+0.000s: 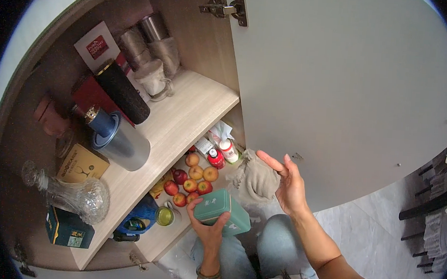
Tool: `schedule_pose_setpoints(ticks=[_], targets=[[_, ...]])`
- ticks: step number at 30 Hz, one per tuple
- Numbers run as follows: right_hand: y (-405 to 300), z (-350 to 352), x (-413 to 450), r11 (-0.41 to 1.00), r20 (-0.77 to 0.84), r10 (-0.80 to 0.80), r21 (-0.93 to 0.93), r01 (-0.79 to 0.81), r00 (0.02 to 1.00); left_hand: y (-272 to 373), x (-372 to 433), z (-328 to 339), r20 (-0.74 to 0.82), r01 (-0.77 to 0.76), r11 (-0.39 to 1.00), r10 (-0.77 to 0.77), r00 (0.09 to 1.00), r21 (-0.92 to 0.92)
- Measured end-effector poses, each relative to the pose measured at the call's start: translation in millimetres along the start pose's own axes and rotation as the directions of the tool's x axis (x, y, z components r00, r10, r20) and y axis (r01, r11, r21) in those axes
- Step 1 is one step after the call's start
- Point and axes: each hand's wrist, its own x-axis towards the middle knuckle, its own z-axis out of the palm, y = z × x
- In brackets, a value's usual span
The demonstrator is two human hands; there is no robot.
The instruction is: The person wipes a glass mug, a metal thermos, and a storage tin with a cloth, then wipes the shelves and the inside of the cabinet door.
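My left hand (pixel 209 225) grips a green tea tin (pixel 223 212) with pale writing on its lid, held above my knees in front of the cabinet. In my right hand (pixel 293 184) is a grey-beige cloth (pixel 259 176), pressed between fingers and palm and bunched towards the cabinet door. The cloth and the tin are apart. Just beyond the tin, several red and yellow apples (pixel 190 185) lie on the lower cabinet floor. A glass mug (pixel 165 216) with yellow-green contents stands to the left of the tin.
The cabinet door (pixel 341 89) stands wide at right. On the upper shelf (pixel 189 97) are a crystal decanter (pixel 85 199), a grey canister (pixel 122 143), a black cylinder (pixel 123 90), boxes and wrapped cups. A red bottle (pixel 216 159), white bottle (pixel 229 151) and blue jug (pixel 141 213) stand below.
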Motion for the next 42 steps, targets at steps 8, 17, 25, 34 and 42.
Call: schedule_pose_setpoints(ticks=[8,17,25,34,42], targets=[[16,-14,-2,0.837,0.106,-0.323,-0.432,0.336,0.941,2,-1,1,0.021,0.014,1.000,-0.015,1.000,0.015],[91,-19,-16,0.977,-0.150,0.002,-0.209,-0.033,0.989,66,47,21,0.134,-0.678,0.730,0.666,0.734,0.086],[100,-21,-18,0.824,0.027,-0.192,-0.538,0.176,0.981,127,159,104,-0.122,-0.547,0.837,0.545,0.829,0.017],[93,-20,-17,0.802,0.018,-0.136,-0.585,0.121,0.990,104,244,110,0.101,-0.479,0.858,0.468,0.878,0.185],[103,-23,-1,0.776,-0.004,-0.253,-0.598,0.201,0.967,91,228,126,0.054,-0.476,0.644,0.560,0.826,0.600]])
